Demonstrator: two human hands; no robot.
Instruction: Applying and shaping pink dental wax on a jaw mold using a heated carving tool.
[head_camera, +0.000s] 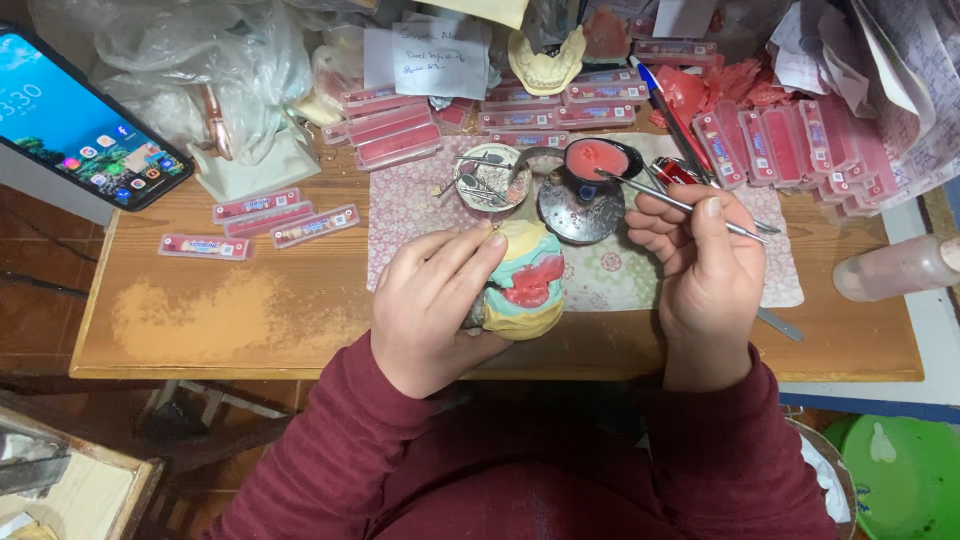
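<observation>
**Operator:** I start at the dental cast (525, 283). It is a pale yellow plaster block with a red wax rim on top, held just above the near edge of the counter (250, 310), over the patterned mat (620, 270). The left hand (435, 305) is its grip: fingers wrapped around the left side of the cast, thumb on the upper edge, closed firmly on it.

**Checker:** Orientation?

**Operator:** The long axis runs roughly top to bottom in the head view, away from my body. The waxed face points up and slightly right, towards the right hand (705, 265).

**Checker:** And that grip?

**Operator:** Closed in a pen hold on a thin metal tool (680, 203). Its long axis runs from lower right to upper left, with the tip at the small black bowl of red wax (598, 160).

**Checker:** Risks?

**Operator:** In my judgement, three. Wax could drip off the tip onto the mat while crossing to the cast. The cast has no support beneath it; a loosened left grip would drop it onto the counter edge or my lap. The round tin of tools (488, 180) and the dark disc (580, 210) lie close beside the tool's path, so a wide sweep could knock them.
</observation>
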